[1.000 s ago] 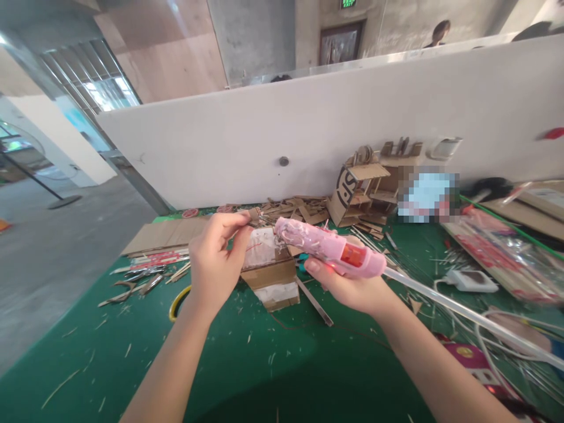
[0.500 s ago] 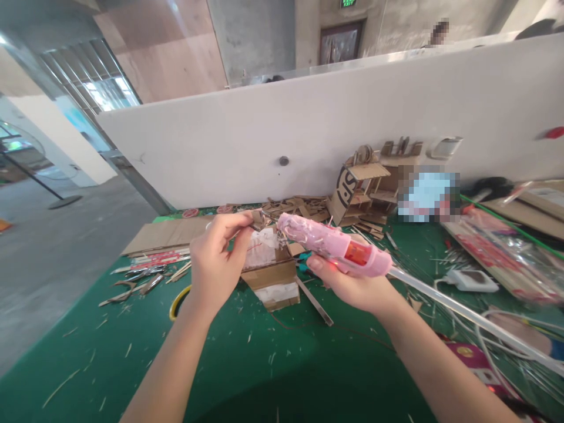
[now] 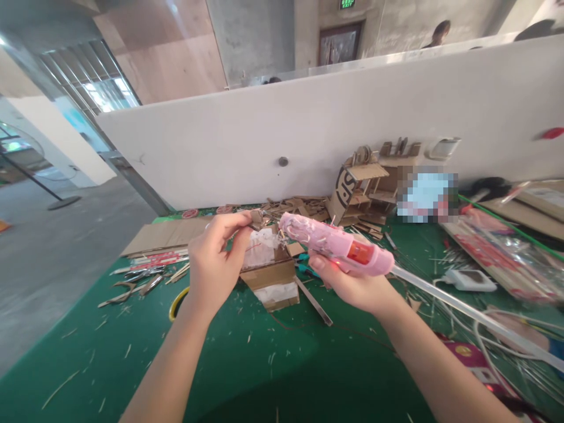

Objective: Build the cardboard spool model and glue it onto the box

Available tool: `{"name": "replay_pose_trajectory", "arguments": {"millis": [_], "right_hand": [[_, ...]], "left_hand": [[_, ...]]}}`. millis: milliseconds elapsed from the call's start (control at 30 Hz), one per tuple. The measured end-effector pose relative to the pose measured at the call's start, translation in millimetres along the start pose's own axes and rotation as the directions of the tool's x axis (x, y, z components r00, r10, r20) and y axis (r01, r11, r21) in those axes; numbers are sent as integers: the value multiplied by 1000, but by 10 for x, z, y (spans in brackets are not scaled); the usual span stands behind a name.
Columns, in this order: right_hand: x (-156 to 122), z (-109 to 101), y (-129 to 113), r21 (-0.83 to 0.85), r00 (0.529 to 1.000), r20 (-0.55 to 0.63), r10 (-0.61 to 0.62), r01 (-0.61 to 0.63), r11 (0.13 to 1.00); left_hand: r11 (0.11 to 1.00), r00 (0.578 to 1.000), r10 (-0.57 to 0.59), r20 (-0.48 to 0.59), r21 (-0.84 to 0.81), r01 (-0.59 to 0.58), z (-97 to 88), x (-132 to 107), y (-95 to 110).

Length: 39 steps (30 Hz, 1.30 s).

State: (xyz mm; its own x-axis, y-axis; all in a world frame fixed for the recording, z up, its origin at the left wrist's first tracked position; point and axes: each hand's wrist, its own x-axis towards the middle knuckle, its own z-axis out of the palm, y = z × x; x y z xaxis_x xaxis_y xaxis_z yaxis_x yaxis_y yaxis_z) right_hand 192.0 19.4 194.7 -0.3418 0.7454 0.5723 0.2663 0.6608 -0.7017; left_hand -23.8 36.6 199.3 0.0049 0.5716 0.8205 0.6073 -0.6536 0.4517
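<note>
Left grip (image 3: 217, 258) pinched, right grip (image 3: 352, 289) curled

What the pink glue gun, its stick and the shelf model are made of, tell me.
Pink glue gun: probably plastic, softly glossy and opaque. Stick: likely hot-melt glue, smooth and translucent. Shelf model: apparently cardboard, matt brown with black print.

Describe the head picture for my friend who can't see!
The right hand holds a pink glue gun and the left hand pinches a bit of cardboard, above a green table. Behind stand a cardboard shelf and a white partition.

The green table (image 3: 247, 376) carries cardboard scraps (image 3: 304, 210) and a yellow ring (image 3: 173, 303)
</note>
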Motion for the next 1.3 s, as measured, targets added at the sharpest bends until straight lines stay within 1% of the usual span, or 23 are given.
{"name": "replay_pose_trajectory", "arguments": {"millis": [133, 300, 433, 700, 1000, 1133, 1300], "right_hand": [[-9, 4, 17, 1, 1000, -8, -18, 18, 1000], [-5, 17, 11, -5, 1000, 15, 2, -2, 1000], [1, 18, 10, -2, 1000, 3, -1, 1, 1000], [-14, 23, -7, 57, 1000, -12, 16, -16, 998], [-2, 24, 30, 11, 1000, -4, -9, 10, 1000], [-12, 24, 31, -13, 1000, -12, -22, 22, 1000], [-16, 34, 13, -2, 999, -28, -23, 23, 1000]], "left_hand": [[1000, 1000, 3, 4, -3, -3, -1, -2, 2], [1000, 1000, -5, 15, -18, 6, 0, -9, -1], [1000, 1000, -14, 12, -6, 15, 5, -12, -7], [999, 1000, 4, -7, -49, -4, 25, -8, -13], [995, 1000, -5, -20, -99, 3, 2, 5, -55], [995, 1000, 15, -10, -103, -16, -5, 9, -57], [996, 999, 44, 10, -80, -43, -14, 1, -56]]}}
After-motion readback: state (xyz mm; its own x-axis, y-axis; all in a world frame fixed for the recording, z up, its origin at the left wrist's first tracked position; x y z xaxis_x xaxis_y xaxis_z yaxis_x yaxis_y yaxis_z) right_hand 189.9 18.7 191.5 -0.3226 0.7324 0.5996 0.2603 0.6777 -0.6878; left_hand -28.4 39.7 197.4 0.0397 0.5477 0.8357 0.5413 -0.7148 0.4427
